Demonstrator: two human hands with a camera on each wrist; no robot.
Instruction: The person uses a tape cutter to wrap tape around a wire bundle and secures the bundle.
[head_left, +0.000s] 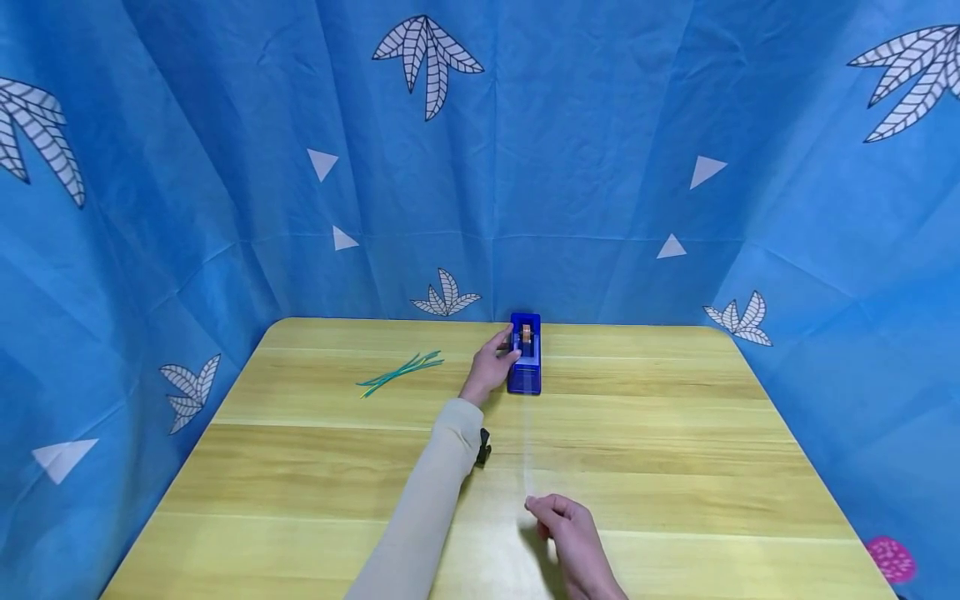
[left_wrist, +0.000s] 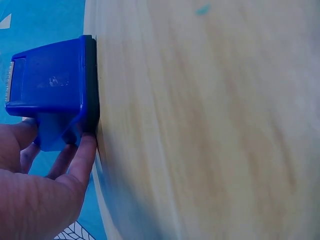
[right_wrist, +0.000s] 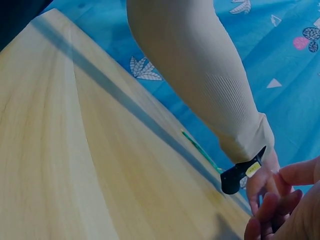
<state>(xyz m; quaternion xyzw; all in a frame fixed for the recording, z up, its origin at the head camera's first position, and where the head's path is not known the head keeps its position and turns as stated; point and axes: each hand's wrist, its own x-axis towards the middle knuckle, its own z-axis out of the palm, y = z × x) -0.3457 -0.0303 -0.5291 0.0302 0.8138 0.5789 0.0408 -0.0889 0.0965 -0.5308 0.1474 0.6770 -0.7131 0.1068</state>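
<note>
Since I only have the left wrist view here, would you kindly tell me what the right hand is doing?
Observer: In the head view, the right hand pinches one end of a clear tape strip.
Operator: Thank you. Where does the strip lead from there?
Observer: It stretches back to the blue tape dispenser.
Operator: I see just a small teal patch on the table; does anything larger of that colour lie there?
Observer: Yes, a loose bunch of thin teal-green strips lies on the table, to the left of the left hand in the head view.
</note>
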